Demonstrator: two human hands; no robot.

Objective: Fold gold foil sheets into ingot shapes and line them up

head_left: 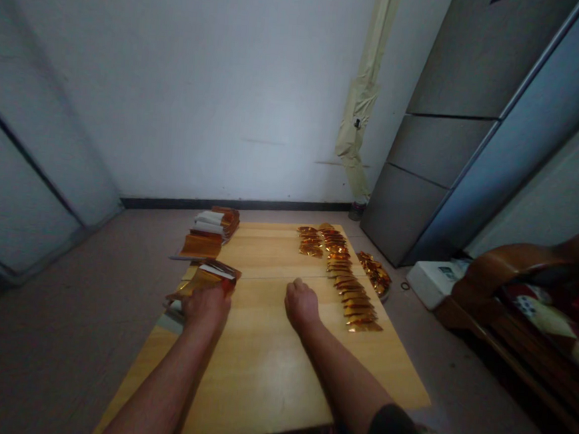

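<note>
My left hand (206, 304) lies over a stack of gold foil paper (204, 278) at the left side of the table. Its fingers curl onto the sheets, and their tips are partly hidden. My right hand (303, 303) rests as a loose fist on the bare wood near the middle, with nothing showing out of it. To the right of it runs a long overlapping row of folded gold foil pieces (347, 282). A shorter row of folded foil pieces (310, 242) sits beside its far end.
Another stack of foil sheets (211, 231) stands at the far left corner of the wooden table (267, 376). Past the right edge, a container heaped with gold foil pieces (375, 274) stands low down. A refrigerator (435, 148), a white box (432, 282) and a wooden seat (483, 306) are further right.
</note>
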